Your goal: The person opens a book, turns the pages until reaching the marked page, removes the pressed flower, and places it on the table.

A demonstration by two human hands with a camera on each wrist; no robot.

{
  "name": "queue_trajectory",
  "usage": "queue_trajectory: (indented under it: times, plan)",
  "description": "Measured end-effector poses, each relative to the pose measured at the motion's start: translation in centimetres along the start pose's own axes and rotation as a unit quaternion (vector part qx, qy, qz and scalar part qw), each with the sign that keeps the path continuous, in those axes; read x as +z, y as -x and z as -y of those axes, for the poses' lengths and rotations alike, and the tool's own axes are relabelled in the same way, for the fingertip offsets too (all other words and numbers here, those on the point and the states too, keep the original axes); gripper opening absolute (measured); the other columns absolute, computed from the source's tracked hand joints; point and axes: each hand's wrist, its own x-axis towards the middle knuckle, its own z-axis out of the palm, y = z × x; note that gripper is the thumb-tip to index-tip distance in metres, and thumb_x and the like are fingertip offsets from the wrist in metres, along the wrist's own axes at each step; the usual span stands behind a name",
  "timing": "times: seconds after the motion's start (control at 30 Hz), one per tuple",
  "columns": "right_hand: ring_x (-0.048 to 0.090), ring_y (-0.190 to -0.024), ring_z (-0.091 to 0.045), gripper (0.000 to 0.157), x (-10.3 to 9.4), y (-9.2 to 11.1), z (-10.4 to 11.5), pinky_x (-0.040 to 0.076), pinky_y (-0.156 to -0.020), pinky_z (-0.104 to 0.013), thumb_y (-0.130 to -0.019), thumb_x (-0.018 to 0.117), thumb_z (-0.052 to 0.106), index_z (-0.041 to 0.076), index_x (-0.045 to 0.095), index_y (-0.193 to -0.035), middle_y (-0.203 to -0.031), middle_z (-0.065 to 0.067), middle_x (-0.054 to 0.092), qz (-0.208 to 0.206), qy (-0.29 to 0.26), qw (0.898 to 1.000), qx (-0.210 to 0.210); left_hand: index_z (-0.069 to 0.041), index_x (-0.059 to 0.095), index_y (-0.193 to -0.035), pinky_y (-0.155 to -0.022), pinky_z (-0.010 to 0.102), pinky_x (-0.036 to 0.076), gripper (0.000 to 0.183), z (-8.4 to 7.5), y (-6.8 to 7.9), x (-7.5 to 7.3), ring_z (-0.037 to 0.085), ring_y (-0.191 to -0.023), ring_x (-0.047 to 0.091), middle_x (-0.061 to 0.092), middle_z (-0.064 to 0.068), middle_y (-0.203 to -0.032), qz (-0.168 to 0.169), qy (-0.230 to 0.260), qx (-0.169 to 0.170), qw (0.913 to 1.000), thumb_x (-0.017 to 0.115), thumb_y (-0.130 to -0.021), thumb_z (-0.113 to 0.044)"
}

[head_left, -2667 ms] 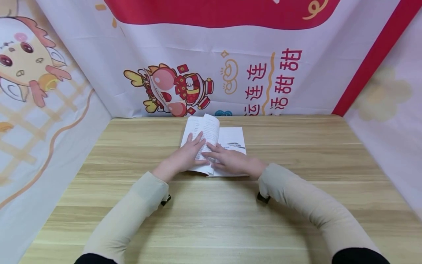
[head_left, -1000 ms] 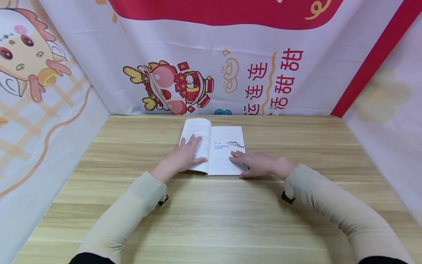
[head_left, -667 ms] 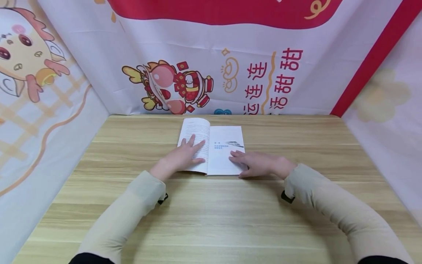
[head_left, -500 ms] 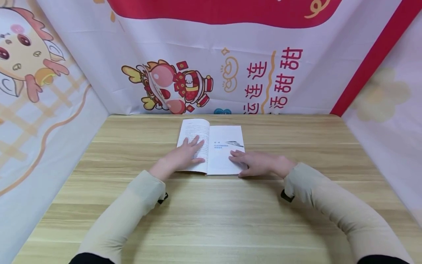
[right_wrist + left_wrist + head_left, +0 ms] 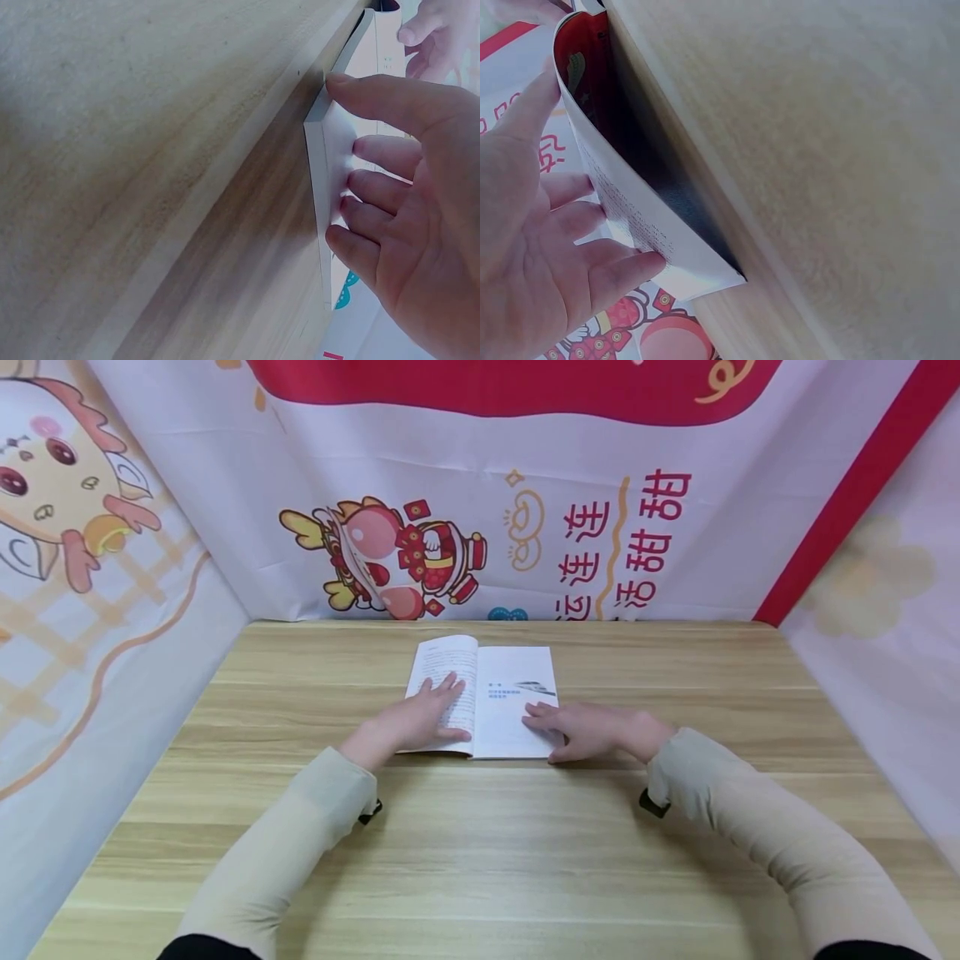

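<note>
An open book (image 5: 510, 727) lies on the wooden table, its right page showing a small train picture and blue print. My left hand (image 5: 416, 718) rests with spread fingers on the text-covered left page (image 5: 450, 656). In the left wrist view that page side (image 5: 622, 187) bows up off the table, with a dark gap and some red beneath. My right hand (image 5: 577, 729) touches the lower right part of the right page. Seen from the right wrist, the fingertips rest on the page and the thumb (image 5: 390, 97) lies at the edge of the thick page block (image 5: 319, 165).
The wood-grain table (image 5: 480, 860) stretches around the book on all sides. Behind it hangs a white and red printed cloth (image 5: 480, 460) with a cartoon dragon and lettering. More printed cloth (image 5: 67, 677) borders the left side, and a pale flowered one (image 5: 870, 585) the right.
From over the book's middle, my right hand has moved right onto the right page, uncovering it. The raised left pages now lie further left and lower, my left hand still on them.
</note>
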Motion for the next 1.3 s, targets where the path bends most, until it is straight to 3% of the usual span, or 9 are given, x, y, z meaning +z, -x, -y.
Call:
queue_trajectory:
  times: [0.5,0.63,0.7,0.8,0.9,1.03,1.1,1.17,1.3]
  plan:
    - [0.014,-0.155,-0.021,0.068,-0.4,-0.1,-0.4,0.020,-0.123,-0.046,-0.099,0.063,0.022,0.017,0.035,-0.161,-0.170,0.000,0.017,0.010,0.008,1.000,0.000,-0.014,0.015,-0.166,-0.121,0.058,0.019,0.096,-0.1,0.1,0.0,0.042,-0.154,0.005,0.004,0.007,-0.172,-0.004,0.010,0.002,0.9999,0.065,-0.096,-0.057]
    - [0.039,-0.142,-0.018,0.060,-0.5,-0.1,-0.8,0.039,-0.110,-0.039,-0.099,0.062,0.014,0.015,0.043,-0.157,-0.167,-0.001,0.025,-0.007,-0.002,1.000,-0.014,-0.014,0.014,-0.166,-0.121,0.058,0.019,0.096,-0.1,0.1,0.0,0.042,-0.154,0.005,0.003,0.007,-0.172,-0.005,0.013,0.005,0.9999,0.065,-0.096,-0.056]
    - [0.055,-0.115,-0.019,0.054,-0.6,-0.2,-1.0,0.046,-0.094,-0.037,-0.101,0.061,0.010,0.014,0.048,-0.153,-0.164,-0.001,0.032,-0.019,-0.008,1.000,-0.022,-0.014,0.014,-0.166,-0.121,0.058,0.019,0.097,-0.1,0.1,-0.1,0.042,-0.154,0.004,0.003,0.007,-0.172,-0.005,0.013,0.005,0.9999,0.065,-0.096,-0.056]
    - [0.053,-0.085,-0.019,0.043,-0.6,-0.4,-1.3,0.048,-0.088,-0.035,-0.103,0.060,0.009,0.014,0.057,-0.146,-0.158,-0.001,0.041,-0.041,-0.006,0.998,-0.036,-0.014,0.014,-0.166,-0.121,0.058,0.019,0.096,-0.1,0.1,-0.1,0.043,-0.154,0.005,0.003,0.007,-0.172,-0.003,0.014,0.003,0.9999,0.066,-0.096,-0.056]
    - [0.065,-0.099,-0.020,0.036,-0.6,-0.5,-1.5,0.051,-0.100,-0.038,-0.104,0.060,0.008,0.011,0.063,-0.140,-0.154,-0.004,0.047,-0.063,0.002,0.997,-0.054,-0.014,0.015,-0.166,-0.121,0.058,0.019,0.096,-0.1,0.1,-0.1,0.043,-0.154,0.005,0.004,0.007,-0.172,-0.002,0.016,0.003,0.9999,0.066,-0.096,-0.056]
    - [0.066,-0.094,-0.018,0.035,-0.6,-0.6,-1.6,0.055,-0.090,-0.034,-0.103,0.064,0.014,0.012,0.065,-0.138,-0.152,-0.004,0.050,-0.066,-0.006,0.996,-0.055,-0.014,0.015,-0.166,-0.121,0.058,0.019,0.096,-0.1,0.1,-0.1,0.043,-0.154,0.004,0.003,0.007,-0.172,0.000,0.018,0.001,0.9998,0.066,-0.096,-0.056]
    - [0.051,-0.069,-0.013,0.038,-0.7,-0.7,-1.6,0.050,-0.071,-0.029,-0.102,0.067,0.021,0.014,0.065,-0.139,-0.153,-0.003,0.049,-0.058,-0.011,0.997,-0.049,-0.014,0.014,-0.166,-0.121,0.058,0.019,0.096,-0.1,0.2,-0.1,0.042,-0.154,0.003,0.003,0.006,-0.172,0.001,0.017,0.000,0.9999,0.066,-0.096,-0.057]
    - [0.036,-0.059,-0.011,0.042,-0.6,-0.7,-1.7,0.042,-0.060,-0.027,-0.100,0.069,0.028,0.015,0.064,-0.140,-0.154,-0.002,0.049,-0.052,-0.011,0.997,-0.047,-0.015,0.014,-0.166,-0.121,0.058,0.018,0.096,0.0,0.1,0.0,0.042,-0.155,0.003,0.003,0.006,-0.172,0.002,0.017,0.000,0.9998,0.066,-0.096,-0.057]
    - [0.033,-0.056,-0.008,0.041,-0.6,-0.6,-1.8,0.040,-0.059,-0.025,-0.101,0.068,0.031,0.016,0.067,-0.138,-0.153,-0.003,0.049,-0.053,-0.004,0.997,-0.058,-0.014,0.015,-0.166,-0.122,0.058,0.018,0.096,0.0,0.1,0.0,0.043,-0.154,0.003,0.003,0.007,-0.172,0.000,0.019,0.002,0.9998,0.066,-0.096,-0.056]
